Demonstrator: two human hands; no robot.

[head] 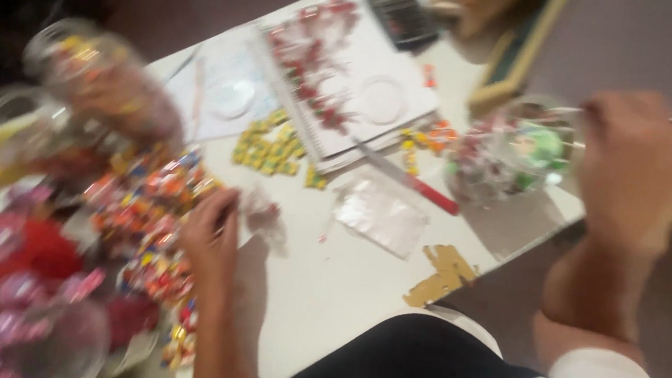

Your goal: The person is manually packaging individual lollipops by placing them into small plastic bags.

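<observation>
Far left, on the white counter (327,294): a heap of red and pink wrapped sweets (13,266), blurred, with two clear jars (95,71) of mixed candy tipped behind it.

Next: a spread of multicoloured wrapped candies (148,205), running down to the counter's near edge.

My left hand (210,239): resting at the right edge of that spread, fingers curled and pinching a small clear crumpled wrapper (261,211); the blur hides the exact grip.

Centre: a patch of small yellow candies (271,147); behind it a spiral notebook (353,85) with red sweets strewn across it; a flat clear bag (382,213); a red-handled knife (417,184) lying just beside the bag.

Right, at the counter's corner: a clear bowl (509,151) of red and green sweets.

My right hand (634,162): raised just beside the bowl, fingers closed on a thin stick (561,111) that reaches over the bowl's rim.
</observation>
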